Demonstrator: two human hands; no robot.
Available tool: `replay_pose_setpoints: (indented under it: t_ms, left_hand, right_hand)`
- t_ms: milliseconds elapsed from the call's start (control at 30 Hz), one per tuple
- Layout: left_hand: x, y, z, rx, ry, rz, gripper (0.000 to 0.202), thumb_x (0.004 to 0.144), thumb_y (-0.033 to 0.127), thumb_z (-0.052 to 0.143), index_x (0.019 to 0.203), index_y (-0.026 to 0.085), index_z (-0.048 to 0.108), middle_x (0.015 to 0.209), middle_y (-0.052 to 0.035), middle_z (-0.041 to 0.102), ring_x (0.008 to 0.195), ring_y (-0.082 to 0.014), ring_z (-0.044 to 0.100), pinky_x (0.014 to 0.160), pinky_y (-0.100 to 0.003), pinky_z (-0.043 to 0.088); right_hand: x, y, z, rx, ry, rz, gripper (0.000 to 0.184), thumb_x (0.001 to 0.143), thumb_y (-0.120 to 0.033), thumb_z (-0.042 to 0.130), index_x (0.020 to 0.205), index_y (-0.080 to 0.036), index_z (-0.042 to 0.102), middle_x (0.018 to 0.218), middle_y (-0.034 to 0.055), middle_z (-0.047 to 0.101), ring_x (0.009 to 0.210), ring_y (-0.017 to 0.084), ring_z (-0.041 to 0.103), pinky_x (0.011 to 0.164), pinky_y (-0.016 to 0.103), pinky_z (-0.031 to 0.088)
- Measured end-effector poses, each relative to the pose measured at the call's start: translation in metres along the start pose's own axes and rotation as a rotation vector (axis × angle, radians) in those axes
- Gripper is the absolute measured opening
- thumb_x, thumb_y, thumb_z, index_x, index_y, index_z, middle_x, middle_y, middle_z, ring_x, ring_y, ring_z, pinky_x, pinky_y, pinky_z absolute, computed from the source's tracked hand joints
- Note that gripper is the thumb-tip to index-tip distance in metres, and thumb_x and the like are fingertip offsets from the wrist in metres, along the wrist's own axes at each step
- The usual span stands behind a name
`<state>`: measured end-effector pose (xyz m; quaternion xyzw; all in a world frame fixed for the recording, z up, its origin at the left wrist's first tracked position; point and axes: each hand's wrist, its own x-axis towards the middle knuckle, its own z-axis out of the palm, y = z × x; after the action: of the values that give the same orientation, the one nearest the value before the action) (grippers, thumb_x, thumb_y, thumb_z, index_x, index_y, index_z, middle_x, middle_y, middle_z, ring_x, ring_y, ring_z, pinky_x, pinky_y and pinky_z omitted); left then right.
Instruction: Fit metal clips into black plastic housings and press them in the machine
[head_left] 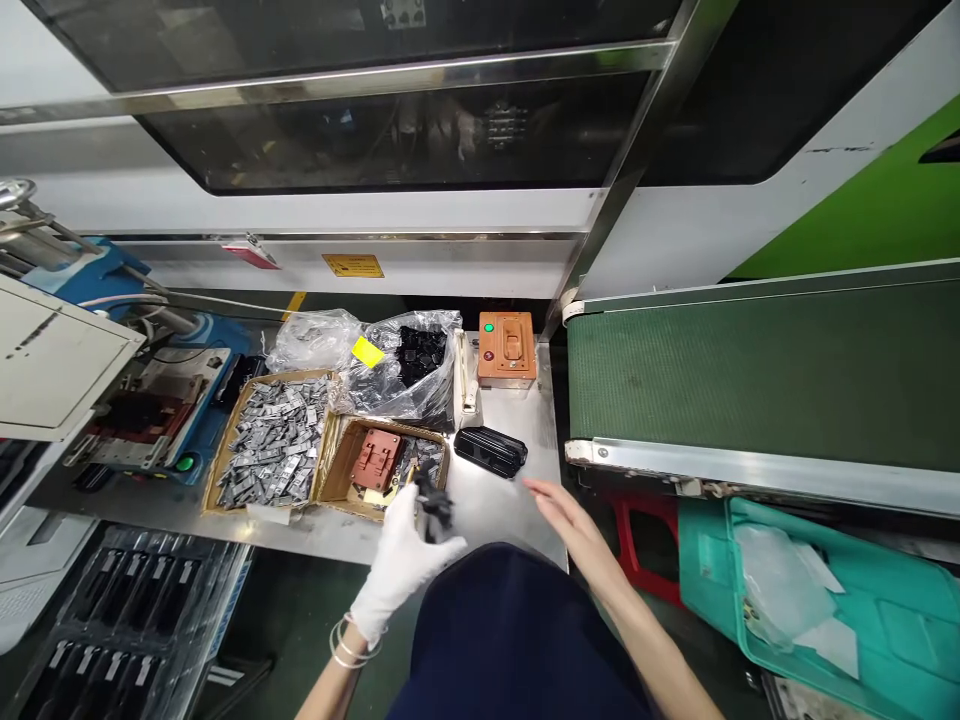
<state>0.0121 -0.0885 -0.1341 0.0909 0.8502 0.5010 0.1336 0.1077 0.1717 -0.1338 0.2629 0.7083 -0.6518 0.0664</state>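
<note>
My left hand [409, 560], in a white glove, grips a small black plastic part [433, 500]; motion blur hides its details. The part is above the metal bench, beside a small cardboard box [341, 480] that contains a reddish-brown block [376, 458] and grey pieces. My right hand [564, 512] is bare, with its fingers stretched out and nothing in them. Just beyond its fingertips lies a long black ribbed plastic piece [490, 452] on the metal bench [480, 510].
A larger cardboard box [217, 480] is full of grey metal pieces. Behind stand a clear bag [382, 395] of black parts and an orange-brown fixture [507, 350]. A green conveyor [750, 380] and a teal bin [885, 610] flank the right; a blue press [202, 400] and black-part trays [142, 535] stand left.
</note>
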Motion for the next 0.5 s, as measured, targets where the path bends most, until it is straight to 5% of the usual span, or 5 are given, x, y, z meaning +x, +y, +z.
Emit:
replay_pose_setpoints:
  t_ms: [133, 267, 367, 500]
  left_hand:
    - [-0.008, -0.039, -0.026, -0.407, 0.160, -0.243, 0.063, 0.092, 0.069, 0.064, 0.131, 0.020, 0.068, 0.122, -0.0160, 0.077, 0.122, -0.0370, 0.072, 0.111, -0.059, 0.055]
    - [-0.033, -0.073, -0.044, -1.031, 0.326, -0.292, 0.055, 0.097, 0.075, 0.054, 0.135, 0.038, 0.071, 0.127, -0.0014, 0.079, 0.131, -0.0244, 0.069, 0.122, -0.045, 0.047]
    - [-0.052, -0.084, -0.052, -1.474, 0.336, -0.230, 0.046, 0.098, 0.066, 0.063, 0.137, 0.043, 0.070, 0.130, 0.0023, 0.078, 0.129, -0.0202, 0.070, 0.125, -0.040, 0.042]
    - [-0.064, -0.078, -0.058, -1.559, 0.275, -0.101, 0.048, 0.099, 0.067, 0.059, 0.139, 0.042, 0.068, 0.140, 0.0020, 0.071, 0.135, -0.0178, 0.065, 0.125, -0.036, 0.038]
  right_hand:
    - [0.060, 0.063, 0.001, -0.231, 0.103, 0.194, 0.029, 0.106, -0.044, 0.067, 0.113, -0.016, 0.071, 0.120, 0.0101, 0.071, 0.116, 0.028, 0.067, 0.111, 0.055, 0.051]
    - [0.076, 0.103, 0.036, -0.415, -0.108, 0.220, 0.017, 0.104, -0.031, 0.073, 0.098, -0.016, 0.070, 0.102, 0.0040, 0.071, 0.098, 0.023, 0.070, 0.096, 0.043, 0.059]
    - [0.076, 0.103, 0.076, -0.490, -0.300, 0.174, 0.017, 0.102, -0.027, 0.076, 0.093, -0.014, 0.069, 0.097, 0.0030, 0.071, 0.091, 0.020, 0.070, 0.094, 0.043, 0.060]
    - [0.084, 0.075, 0.127, -0.514, -0.326, 0.000, 0.014, 0.106, -0.027, 0.069, 0.098, -0.015, 0.070, 0.111, 0.0060, 0.071, 0.107, 0.024, 0.068, 0.103, 0.047, 0.056]
